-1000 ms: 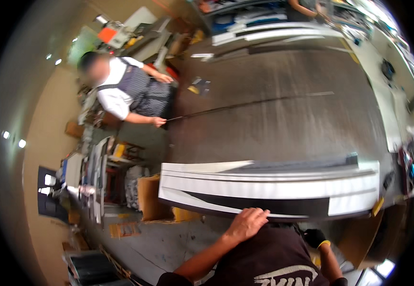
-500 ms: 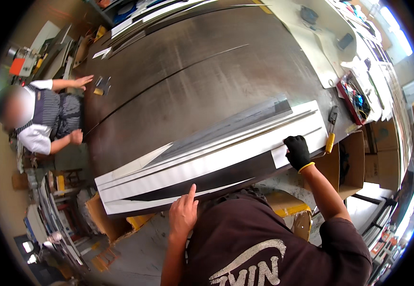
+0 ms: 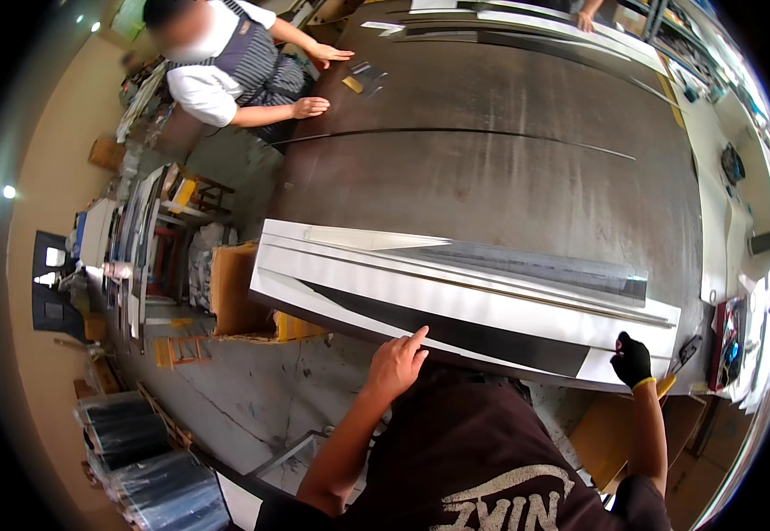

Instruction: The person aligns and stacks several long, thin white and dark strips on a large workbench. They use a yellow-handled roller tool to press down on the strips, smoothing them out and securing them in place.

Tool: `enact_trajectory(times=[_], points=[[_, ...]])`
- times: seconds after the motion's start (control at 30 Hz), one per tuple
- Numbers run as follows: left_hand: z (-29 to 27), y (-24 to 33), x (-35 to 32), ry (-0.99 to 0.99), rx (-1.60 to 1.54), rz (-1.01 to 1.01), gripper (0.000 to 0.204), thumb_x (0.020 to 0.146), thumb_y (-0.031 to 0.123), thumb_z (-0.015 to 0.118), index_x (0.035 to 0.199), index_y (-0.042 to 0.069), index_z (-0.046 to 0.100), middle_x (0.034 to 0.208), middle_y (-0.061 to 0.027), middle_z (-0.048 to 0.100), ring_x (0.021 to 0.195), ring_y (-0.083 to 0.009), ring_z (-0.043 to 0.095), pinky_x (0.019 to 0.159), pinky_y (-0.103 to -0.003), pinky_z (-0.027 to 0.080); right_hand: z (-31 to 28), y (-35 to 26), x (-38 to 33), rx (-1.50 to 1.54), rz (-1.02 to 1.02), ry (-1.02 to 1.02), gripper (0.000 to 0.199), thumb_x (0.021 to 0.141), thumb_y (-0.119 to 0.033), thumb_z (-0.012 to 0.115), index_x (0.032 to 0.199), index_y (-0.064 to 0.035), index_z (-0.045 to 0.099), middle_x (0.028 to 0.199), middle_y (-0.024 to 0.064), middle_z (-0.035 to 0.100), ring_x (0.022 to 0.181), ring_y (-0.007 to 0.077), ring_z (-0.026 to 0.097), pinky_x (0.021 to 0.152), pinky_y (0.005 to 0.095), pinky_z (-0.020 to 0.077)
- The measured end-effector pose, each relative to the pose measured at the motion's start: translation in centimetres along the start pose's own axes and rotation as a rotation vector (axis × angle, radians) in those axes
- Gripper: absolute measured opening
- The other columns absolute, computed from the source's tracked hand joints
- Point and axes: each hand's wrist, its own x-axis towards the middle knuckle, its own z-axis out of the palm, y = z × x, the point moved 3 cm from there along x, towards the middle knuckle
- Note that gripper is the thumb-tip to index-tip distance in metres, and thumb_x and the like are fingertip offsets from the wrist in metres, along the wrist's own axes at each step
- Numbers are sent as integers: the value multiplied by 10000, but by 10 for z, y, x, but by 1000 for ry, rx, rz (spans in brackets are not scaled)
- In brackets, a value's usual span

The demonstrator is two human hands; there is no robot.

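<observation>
My left hand [image 3: 398, 365] is bare, its index finger stretched out at the near edge of a long white sheet [image 3: 367, 257]; I see nothing held in it. A long, tapering black strip [image 3: 482, 338] lies along the sheet's near side, just beyond that fingertip. At the sheet's right end, my right hand [image 3: 633, 361], in a black glove with a yellow cuff, rests with its fingers curled. Whatever may be between those fingers is hidden. Thin dark rods [image 3: 491, 292] and a grey translucent strip [image 3: 535, 265] lie lengthwise on the sheet's far part.
Across the dark table [image 3: 491, 190] runs a long thin strip [image 3: 456, 131]. A co-worker [image 3: 234, 71] stands at the left edge, hands on it; another person's hand [image 3: 585, 19] shows at the far side. A yellow-handled tool [image 3: 681, 358] lies right; a cardboard box [image 3: 234, 288] stands left.
The view has swung left, so the table and sheet appear farther right. Another person's hand has come into view at the far side. Both my hands stay by the white sheet.
</observation>
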Motion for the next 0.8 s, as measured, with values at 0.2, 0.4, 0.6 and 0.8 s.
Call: enact_trajectory(times=[0.2,0.4,0.6,0.8], points=[[18,-50,3,83,-247,-315,390,985,281,705,1325,93,667,972,-124,769,897,-304,745,803,-414,584,-17,4,-21,419,58,-74,54,845,11,635,826,-38,622,744,86,633,675,206,668,641,329,537],[47,-108,28,113,-572,-676,315,1005,346,688,1033,35,735,806,-72,761,753,-183,733,706,-348,567,-23,5,-28,361,-62,-11,62,864,-12,683,834,-29,631,770,89,639,718,212,665,663,336,524],[32,-99,37,45,-874,-953,450,1039,462,638,966,25,719,772,-51,733,631,-109,665,541,-247,491,-32,-3,-35,319,-97,181,97,850,-56,763,866,-35,670,838,127,690,791,305,678,739,399,533],[20,-94,34,34,-989,-1069,397,1022,438,683,926,53,705,823,-57,749,646,-104,658,549,-237,491,-67,-17,-58,156,-193,240,110,796,-54,779,837,-67,678,886,106,673,917,325,644,850,419,504]])
